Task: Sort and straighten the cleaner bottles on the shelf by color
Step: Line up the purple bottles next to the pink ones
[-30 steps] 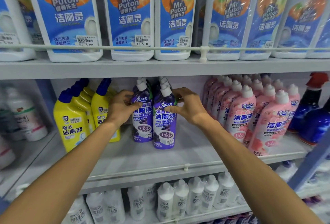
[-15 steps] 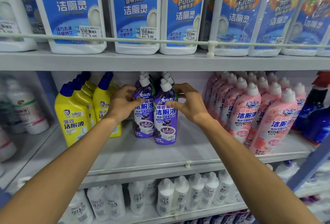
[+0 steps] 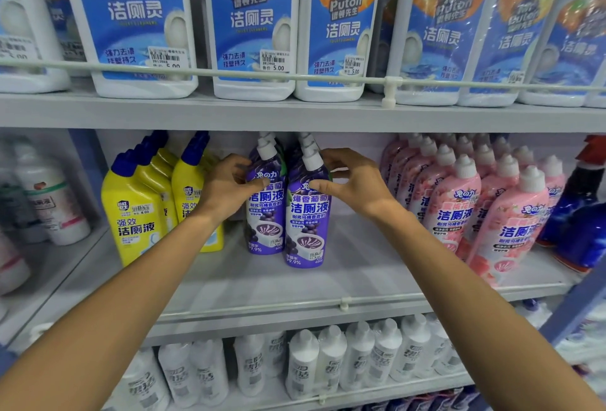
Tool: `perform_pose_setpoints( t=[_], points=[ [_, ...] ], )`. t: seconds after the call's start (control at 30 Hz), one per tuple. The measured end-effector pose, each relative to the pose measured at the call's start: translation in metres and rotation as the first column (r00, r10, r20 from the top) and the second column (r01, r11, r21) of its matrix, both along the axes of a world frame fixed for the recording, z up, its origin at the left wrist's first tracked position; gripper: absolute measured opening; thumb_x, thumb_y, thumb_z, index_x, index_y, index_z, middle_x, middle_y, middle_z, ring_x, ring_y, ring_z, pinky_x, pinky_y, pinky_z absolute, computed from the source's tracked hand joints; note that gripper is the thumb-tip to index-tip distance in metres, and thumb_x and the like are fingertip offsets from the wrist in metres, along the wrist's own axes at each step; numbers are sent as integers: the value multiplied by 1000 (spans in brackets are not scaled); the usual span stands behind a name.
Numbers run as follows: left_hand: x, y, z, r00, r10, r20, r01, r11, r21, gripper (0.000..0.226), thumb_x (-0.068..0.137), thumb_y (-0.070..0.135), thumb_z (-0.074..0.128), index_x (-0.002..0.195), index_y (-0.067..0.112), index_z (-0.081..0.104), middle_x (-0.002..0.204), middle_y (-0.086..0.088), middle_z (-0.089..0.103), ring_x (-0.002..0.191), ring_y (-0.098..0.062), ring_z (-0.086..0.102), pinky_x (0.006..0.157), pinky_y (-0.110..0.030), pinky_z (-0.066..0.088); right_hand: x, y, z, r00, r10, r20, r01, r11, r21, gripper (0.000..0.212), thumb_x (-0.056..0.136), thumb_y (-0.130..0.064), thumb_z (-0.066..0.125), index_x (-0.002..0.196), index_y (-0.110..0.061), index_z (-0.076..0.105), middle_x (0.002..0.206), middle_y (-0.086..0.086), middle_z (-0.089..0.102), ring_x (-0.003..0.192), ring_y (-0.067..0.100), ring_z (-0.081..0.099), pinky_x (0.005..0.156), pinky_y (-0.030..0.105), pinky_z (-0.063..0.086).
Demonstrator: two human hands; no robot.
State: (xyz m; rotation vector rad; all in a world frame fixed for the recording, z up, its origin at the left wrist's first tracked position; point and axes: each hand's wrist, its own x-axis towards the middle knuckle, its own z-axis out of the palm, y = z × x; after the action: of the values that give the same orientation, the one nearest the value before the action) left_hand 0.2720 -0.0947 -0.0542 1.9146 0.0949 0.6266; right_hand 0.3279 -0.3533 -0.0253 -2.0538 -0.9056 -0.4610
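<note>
My L hand (image 3: 229,187) is curled round the left purple bottle (image 3: 265,214) at its shoulder, thumb on label. My R hand (image 3: 355,186) pinches the front purple bottle (image 3: 306,223) just below the cap. Both upright, touching, on mid shelf (image 3: 360,279). Ref front purple bottle: yellow bottles (image 3: 134,214) to its left, pink bottles (image 3: 459,210) to its right w/ a gap, more purple behind.

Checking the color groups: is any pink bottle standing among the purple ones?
No, the pink bottles stand apart, right of the purple bottles, across a bare gap.
</note>
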Motion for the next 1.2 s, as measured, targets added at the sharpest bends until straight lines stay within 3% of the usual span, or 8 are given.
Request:
perform_pose_setpoints(
  t=[0.1,0.3,0.43,0.5,0.7,0.87,0.97,1.2],
  points=[
    [3,-1,2,1000,0,-12,1,1000,14,49,81,19,84,123,9,60,104,-9,68,91,-23,67,77,-36,58,6,0,5,999,18,48,-11,991,-131,60,80,-35,85,129,-7,66,117,8,67,99,22,68,90,39,60],
    [4,0,3,999,0,-41,2,999,34,48,81,21,85,122,10,62,109,-13,69,97,-29,68,74,-35,57,9,-2,3,998,20,55,-12,989,-150,61,80,-39,84,129,-8,66,118,7,68,99,22,69,90,36,60],
    [6,-4,11,998,61,1,-61,998,34,45,81,23,85,116,4,65,102,-11,70,90,-25,67,76,-33,56,9,-3,10,997,25,-77,-18,995,97,32,89,-34,78,111,-11,75,106,-1,75,94,7,70,84,21,56],
    [11,-6,23,985,136,101,-139,990,22,38,83,22,84,110,2,68,93,-9,70,82,-19,66,79,-31,55,18,1,18,996,-21,-84,38,977,209,19,94,-31,72,102,-15,77,98,-5,76,87,7,70,84,27,56],
    [29,-9,46,991,123,54,-126,990,67,13,86,24,80,86,15,71,86,-7,72,79,-18,65,83,-39,57,50,22,33,975,-114,-192,96,991,-98,44,94,-54,64,87,-13,77,92,4,77,92,21,72,93,40,55],
    [30,-1,43,994,104,45,-107,993,57,21,77,34,84,71,22,68,85,-12,73,79,-22,66,82,-52,57,62,19,31,963,3,-271,-3,1000,1,54,86,-54,73,90,-1,76,89,15,76,92,26,74,91,46,58],
    [31,-1,41,994,93,61,-97,994,51,24,74,38,84,74,17,72,87,-21,74,76,-21,64,79,-46,56,68,19,28,959,47,-278,-40,999,33,62,78,-58,76,89,4,74,87,19,74,79,15,68,88,48,59],
    [15,-9,34,999,27,21,-29,993,117,26,81,13,84,93,-6,72,82,-13,73,69,-4,62,69,-23,49,65,13,16,972,31,-232,-20,998,53,28,90,-27,77,96,0,77,96,15,77,86,10,63,91,48,57]
  ],
)
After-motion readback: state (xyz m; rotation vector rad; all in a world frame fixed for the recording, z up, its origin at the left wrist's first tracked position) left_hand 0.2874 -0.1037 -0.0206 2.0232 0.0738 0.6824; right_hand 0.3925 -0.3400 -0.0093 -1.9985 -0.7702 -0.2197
